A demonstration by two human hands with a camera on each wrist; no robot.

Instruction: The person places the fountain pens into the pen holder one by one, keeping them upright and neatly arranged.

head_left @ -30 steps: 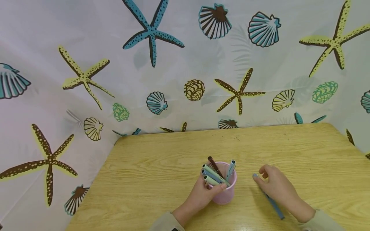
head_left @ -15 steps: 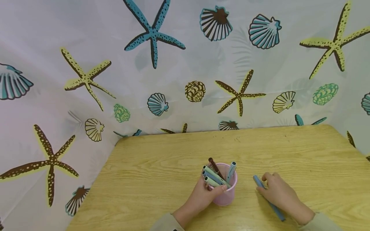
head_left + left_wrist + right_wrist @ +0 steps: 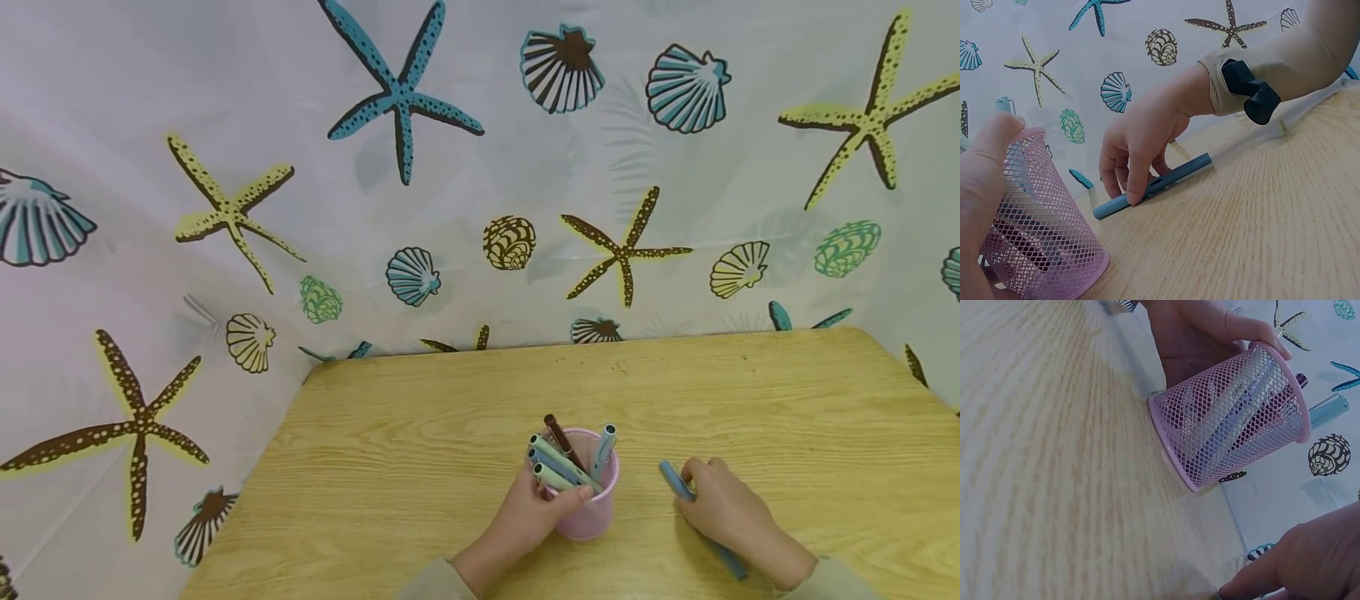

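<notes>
My left hand (image 3: 528, 507) grips a pink mesh pen cup (image 3: 587, 522) standing on the table, thumb over its rim. Out of the cup lean a brown pen (image 3: 559, 436), a light blue pen (image 3: 604, 447) on the right, and pale green and blue pens bunched at the left. To the cup's right, my right hand (image 3: 724, 505) pinches a blue pen (image 3: 1180, 174) around its middle from above. That pen lies slantwise, close along the tabletop. In the right wrist view the mesh cup (image 3: 1229, 419) shows pen barrels through its wall, while the pinched pen is mostly hidden.
The wooden table (image 3: 420, 433) reaches back to a white cloth (image 3: 450, 175) printed with starfish and shells, which also hangs at both sides. A dark device (image 3: 1250, 90) is strapped on the right sleeve.
My right hand has come down onto the blue pen, its fingers closing from beside it to pinch it. The left hand keeps its grip on the cup. The head view has shifted slightly.
</notes>
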